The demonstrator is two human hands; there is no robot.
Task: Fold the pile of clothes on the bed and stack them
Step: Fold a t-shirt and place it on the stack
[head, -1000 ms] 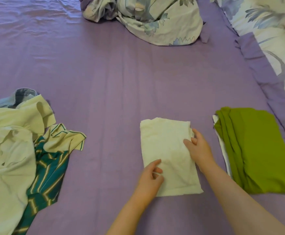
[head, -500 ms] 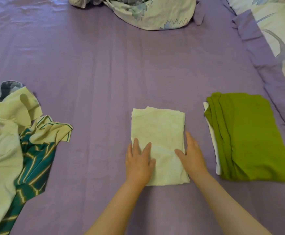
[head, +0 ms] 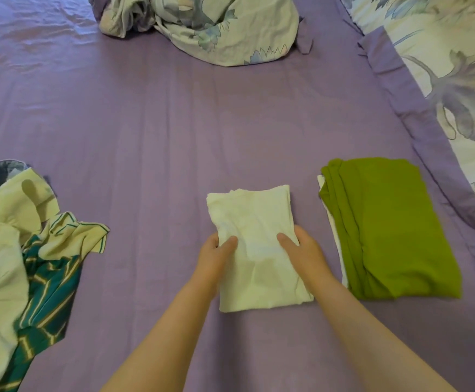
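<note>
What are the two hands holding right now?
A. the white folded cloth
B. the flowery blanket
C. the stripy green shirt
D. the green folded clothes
A: the left hand and right hand grip the sides of the white folded cloth, thumbs on top.

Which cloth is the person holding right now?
Look at the purple bed, near its front middle. Between the messy pile on the left and the green stack on the right lies a small folded cream cloth. It is the only one with the left hand and right hand gripping its sides.
</note>
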